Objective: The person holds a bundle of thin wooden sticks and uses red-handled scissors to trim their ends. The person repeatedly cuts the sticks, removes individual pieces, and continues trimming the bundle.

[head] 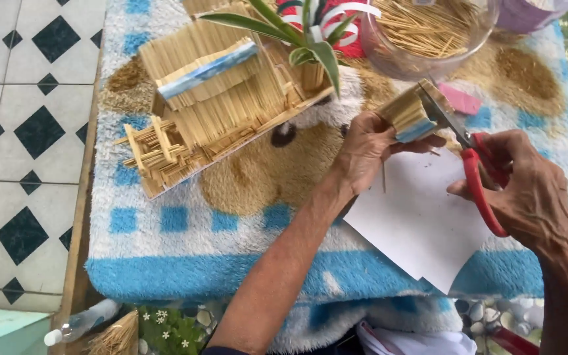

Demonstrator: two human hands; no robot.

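Toothpick panel [407,113] in left hand [368,148] — glass bowl [428,33] of toothpicks [422,23] behind

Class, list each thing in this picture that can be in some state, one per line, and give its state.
left hand: closed around the stick panel
stick panel: held up off the mat, tilted
right hand: gripping the scissors by the handles
scissors: blades at the panel's edge
glass bowl: upright, holding loose sticks
stick house: standing upright on its base
white paper: lying flat
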